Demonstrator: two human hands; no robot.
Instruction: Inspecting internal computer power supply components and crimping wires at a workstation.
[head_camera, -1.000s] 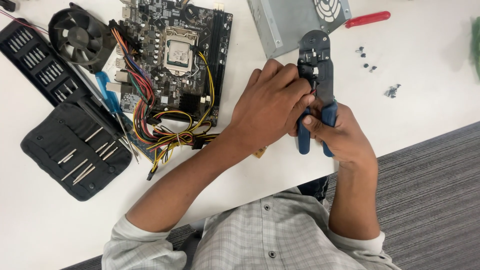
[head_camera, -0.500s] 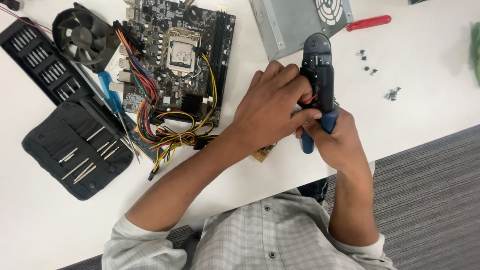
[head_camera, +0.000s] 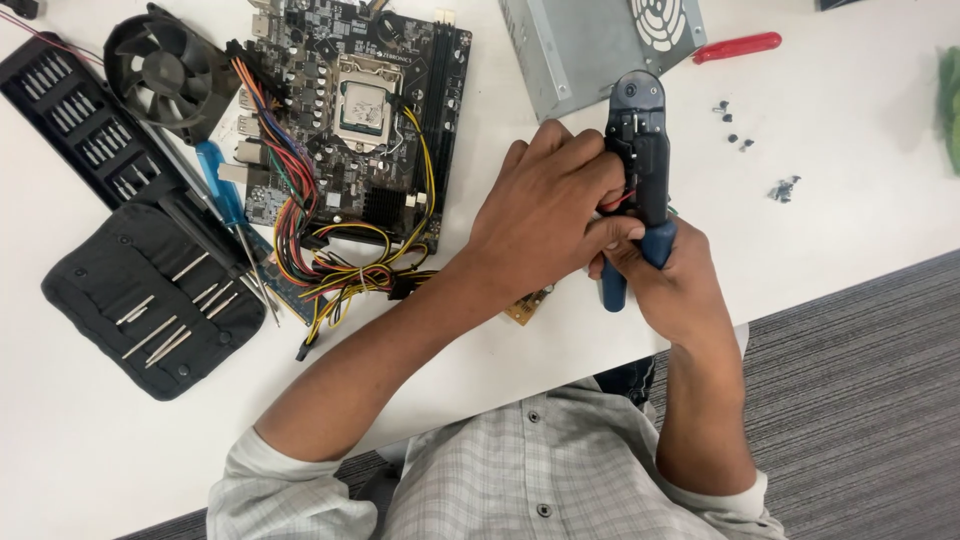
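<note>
No screens or signs in view. Closest to packaging: a black zip pouch lying open at lower left on the table, metal bits inside, and a long black bit tray above it at the left edge. Possibly small white printed markings on the motherboard, too small to tell.

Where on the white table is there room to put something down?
Bare table lies right of the crimping tool, between the small screws and the table's front edge. Another bare patch sits bottom left, below the black tool pouch. It is crowded around the motherboard, its wires and the fan.
</note>
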